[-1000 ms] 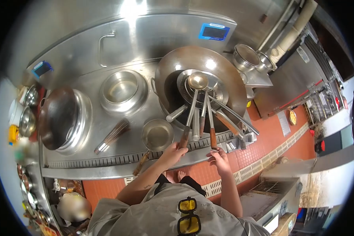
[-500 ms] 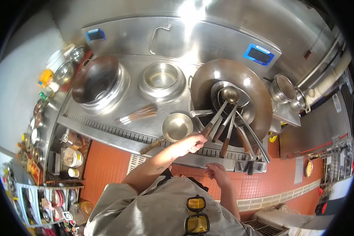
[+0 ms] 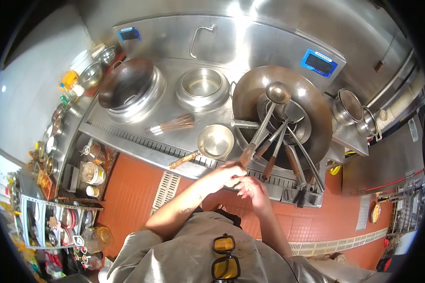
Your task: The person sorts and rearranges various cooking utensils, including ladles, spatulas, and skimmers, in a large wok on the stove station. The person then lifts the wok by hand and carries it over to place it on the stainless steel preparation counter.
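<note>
Holds a ladle [image 3: 278, 93] by its wooden handle in the left hand [image 3: 229, 173], with fingers curled snugly round the grip, just off the near side of a big wok [image 3: 318, 104]. Points the bowl of the ladle out over the wok, above the other tools lying there; cannot tell from this angle whether touching any of them. Has the right hand [image 3: 253, 189] close beside the left, also off the near side of the wok, with fingers loosely bent and nothing visible in its grasp; cannot tell whether touching the left hand or the end of the handle.

Inside the wok, beyond the near rim, a spatula [image 3: 295, 112]. Slanting out over that rim, several wooden handles [image 3: 269, 168] and a long metal rod [image 3: 306, 158]. To the left of the wok, a small pan [image 3: 216, 141], with its handle slanting away from the wok. Beyond that pan, also left of the wok, a brush [image 3: 174, 123] lying flat, and behind it a round metal basin [image 3: 202, 85]. Farther left of the wok, a second wok [image 3: 127, 85], tilted. Behind the big wok, a blue-framed display [image 3: 318, 63]. Right of it, a metal pot [image 3: 349, 106].
</note>
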Demonstrator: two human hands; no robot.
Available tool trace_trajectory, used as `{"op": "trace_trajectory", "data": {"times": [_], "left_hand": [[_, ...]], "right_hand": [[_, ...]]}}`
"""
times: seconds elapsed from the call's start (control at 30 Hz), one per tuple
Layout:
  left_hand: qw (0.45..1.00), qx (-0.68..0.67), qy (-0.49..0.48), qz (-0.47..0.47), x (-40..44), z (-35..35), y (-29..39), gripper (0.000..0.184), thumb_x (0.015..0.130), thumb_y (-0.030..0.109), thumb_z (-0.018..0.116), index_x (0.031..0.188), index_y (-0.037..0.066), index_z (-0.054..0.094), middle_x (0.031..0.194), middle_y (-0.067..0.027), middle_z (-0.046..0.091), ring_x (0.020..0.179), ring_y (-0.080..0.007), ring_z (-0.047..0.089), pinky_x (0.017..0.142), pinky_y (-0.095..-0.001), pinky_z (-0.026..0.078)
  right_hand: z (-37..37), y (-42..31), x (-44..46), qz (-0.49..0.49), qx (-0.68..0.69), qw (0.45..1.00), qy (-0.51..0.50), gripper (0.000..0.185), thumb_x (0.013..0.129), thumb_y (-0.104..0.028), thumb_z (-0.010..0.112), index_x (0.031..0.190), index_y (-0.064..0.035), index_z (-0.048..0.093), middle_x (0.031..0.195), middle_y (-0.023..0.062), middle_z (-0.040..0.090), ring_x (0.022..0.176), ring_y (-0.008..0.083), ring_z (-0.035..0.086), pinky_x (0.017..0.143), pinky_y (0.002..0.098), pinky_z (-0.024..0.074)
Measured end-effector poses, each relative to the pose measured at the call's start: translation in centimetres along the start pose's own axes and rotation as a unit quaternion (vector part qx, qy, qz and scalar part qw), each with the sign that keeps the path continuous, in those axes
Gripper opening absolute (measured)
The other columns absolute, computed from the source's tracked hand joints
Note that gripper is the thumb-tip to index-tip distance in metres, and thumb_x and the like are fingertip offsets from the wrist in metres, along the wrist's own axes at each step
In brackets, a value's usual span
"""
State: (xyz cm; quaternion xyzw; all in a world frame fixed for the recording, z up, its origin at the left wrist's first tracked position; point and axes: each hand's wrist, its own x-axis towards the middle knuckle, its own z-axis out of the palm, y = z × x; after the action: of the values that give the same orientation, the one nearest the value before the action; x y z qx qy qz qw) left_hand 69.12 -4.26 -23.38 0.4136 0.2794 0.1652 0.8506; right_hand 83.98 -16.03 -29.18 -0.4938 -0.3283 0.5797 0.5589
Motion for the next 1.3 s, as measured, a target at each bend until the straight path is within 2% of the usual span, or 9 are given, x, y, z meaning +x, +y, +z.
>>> {"op": "trace_trajectory", "data": {"times": [0.13,0.17,0.27,0.37,0.47,0.67,0.97,1.2,1.3], "left_hand": [[0.997,-0.031,-0.064,0.010,-2.6,0.4,-0.8,0.016,0.090,0.018,0.057,0.099,0.005,0.055,0.070,0.0044,0.047,0.056,-0.0016,0.036,0.047,-0.0176,0.025],[0.997,-0.031,-0.068,-0.004,-2.9,0.2,-1.3,0.018,0.091,0.018,0.057,0.104,0.005,0.055,0.074,0.0044,0.049,0.057,-0.0011,0.034,0.048,-0.0177,0.024],[0.995,-0.057,-0.079,0.021,-4.1,0.3,-2.1,0.015,0.089,0.019,0.058,0.100,0.008,0.057,0.071,0.0065,0.045,0.058,-0.0012,0.037,0.048,-0.0181,0.025],[0.995,-0.055,-0.075,0.033,-4.6,-0.6,-3.6,0.025,0.089,0.015,0.057,0.113,0.008,0.053,0.077,0.0041,0.049,0.058,-0.0012,0.036,0.048,-0.0178,0.025],[0.995,-0.048,-0.082,0.022,-5.6,-2.1,-3.9,0.027,0.088,0.011,0.056,0.115,0.006,0.053,0.073,0.0048,0.047,0.057,-0.0014,0.036,0.048,-0.0183,0.025],[0.994,-0.044,-0.099,0.018,-10.1,-4.5,-2.0,0.021,0.086,0.011,0.056,0.107,0.006,0.057,0.068,0.0067,0.043,0.057,-0.0014,0.037,0.047,-0.0190,0.026],[0.996,0.033,-0.079,0.020,-13.1,-7.8,-2.5,0.032,0.087,0.010,0.056,0.119,0.006,0.056,0.088,0.0028,0.052,0.080,-0.0038,0.049,0.065,-0.0192,0.038],[0.994,0.012,-0.106,0.015,-12.5,-8.8,-3.6,0.026,0.088,0.010,0.054,0.113,0.007,0.056,0.088,0.0024,0.051,0.079,-0.0046,0.049,0.062,-0.0197,0.037],[0.992,0.044,-0.118,0.024,-11.9,-7.8,-3.5,0.022,0.088,0.012,0.053,0.109,0.007,0.054,0.082,0.0031,0.049,0.070,-0.0038,0.046,0.056,-0.0193,0.033]], "right_hand": [[2.0,0.5,0.3,-0.066,0.084,0.994,-0.026,0.039,0.104,-0.032,0.037,0.117,0.0000,0.054,0.098,0.0101,0.067,0.084,0.0160,0.063,0.075,0.0277,0.0477],[1.9,0.9,0.3,-0.066,0.116,0.990,-0.053,0.039,0.104,-0.032,0.037,0.123,-0.0010,0.052,0.103,0.0107,0.066,0.091,0.0162,0.063,0.084,0.0301,0.0470],[4.1,0.9,0.3,-0.068,0.114,0.991,0.021,0.044,0.102,-0.035,0.035,0.128,-0.0034,0.049,0.112,0.0085,0.062,0.099,0.0190,0.062,0.085,0.0344,0.0492],[5.8,-0.3,0.0,-0.051,0.088,0.995,-0.020,0.045,0.101,-0.035,0.036,0.128,-0.0008,0.049,0.108,0.0093,0.063,0.101,0.0186,0.062,0.087,0.0346,0.0492],[7.3,0.0,-0.3,-0.030,0.106,0.993,-0.043,0.039,0.102,-0.023,0.038,0.129,0.0018,0.049,0.115,0.0089,0.060,0.104,0.0150,0.058,0.093,0.0301,0.0441],[11.7,2.9,-0.4,-0.056,0.088,0.994,0.023,0.041,0.095,-0.022,0.043,0.127,0.0023,0.050,0.111,0.0103,0.061,0.101,0.0166,0.059,0.089,0.0304,0.0467],[17.4,2.9,-2.0,-0.031,0.087,0.995,0.044,0.043,0.093,-0.025,0.045,0.126,0.0022,0.050,0.100,0.0115,0.062,0.087,0.0179,0.062,0.078,0.0300,0.0517],[20.5,0.3,-3.6,-0.031,0.121,0.990,0.065,0.039,0.095,-0.020,0.042,0.126,0.0009,0.050,0.100,0.0099,0.062,0.089,0.0175,0.062,0.078,0.0297,0.0512],[18.4,1.6,-3.6,-0.048,0.083,0.991,0.090,0.036,0.095,-0.020,0.041,0.124,0.0007,0.052,0.099,0.0087,0.062,0.088,0.0162,0.061,0.079,0.0281,0.0493]]}}
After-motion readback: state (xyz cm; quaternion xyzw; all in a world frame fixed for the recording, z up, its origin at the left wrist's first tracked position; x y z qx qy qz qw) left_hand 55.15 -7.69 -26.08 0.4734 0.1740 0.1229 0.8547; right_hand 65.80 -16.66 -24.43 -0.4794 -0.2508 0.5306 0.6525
